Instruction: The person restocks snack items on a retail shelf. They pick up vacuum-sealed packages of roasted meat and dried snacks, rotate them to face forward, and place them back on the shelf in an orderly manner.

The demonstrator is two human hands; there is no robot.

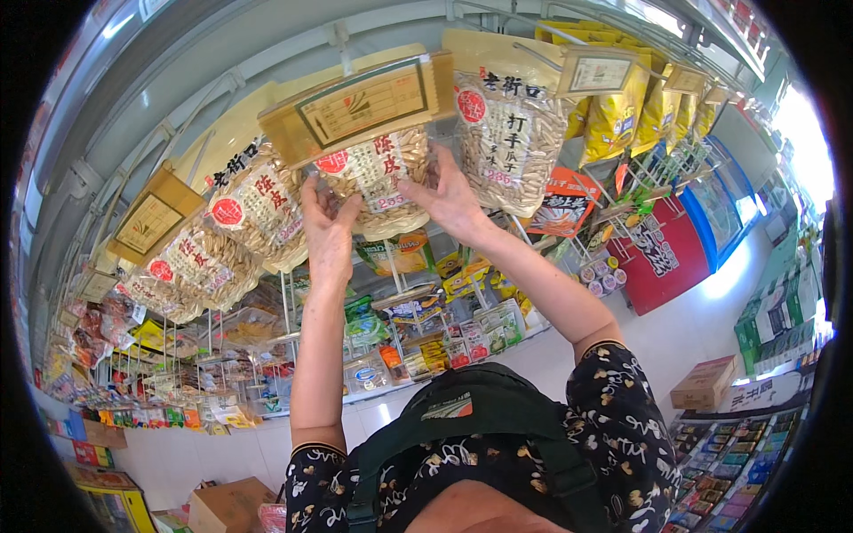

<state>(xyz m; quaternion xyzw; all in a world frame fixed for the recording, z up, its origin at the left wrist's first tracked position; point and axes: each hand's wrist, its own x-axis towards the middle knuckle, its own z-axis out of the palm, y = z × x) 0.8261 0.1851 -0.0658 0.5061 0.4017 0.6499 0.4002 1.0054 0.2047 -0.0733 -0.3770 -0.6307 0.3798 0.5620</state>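
Both my hands hold a clear-fronted bag of sunflower seeds by its two sides, on a hanging rack. My left hand is at the bag's left edge, its thumb on the front. Against the right edge lies my right hand, thumb also on the front. A price tag holder covers the bag's upper part. More seed bags hang beside it, one to the right and several to the left, the nearest of them close to my left hand.
Yellow snack bags and an orange-red packet hang at the right. Lower racks hold packaged snacks. A red chest freezer with a blue rim stands at the right. Cardboard boxes are on the floor at the lower left.
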